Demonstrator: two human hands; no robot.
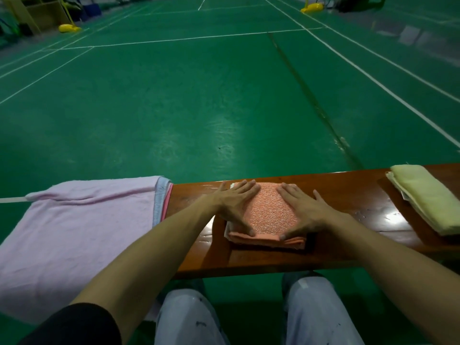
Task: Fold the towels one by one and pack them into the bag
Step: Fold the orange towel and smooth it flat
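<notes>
A folded orange towel (pixel 270 215) lies as a small square on the brown wooden bench (pixel 348 195). My left hand (pixel 235 204) presses flat on its left side, fingers straight and spread. On the towel's right side my right hand (pixel 302 211) presses flat in the same way. A pale pink towel (pixel 74 227) lies spread over the bench's left end, with a blue and a red towel edge (pixel 161 202) showing under it. A folded yellow-green towel (pixel 425 195) rests at the right end. No bag is in view.
The bench runs across the view above a green sports court floor (pixel 199 95) with white lines. My knees in light trousers (pixel 249 319) sit just under the bench's near edge. Yellow net-post bases (pixel 68 28) and shelving stand far off at the back.
</notes>
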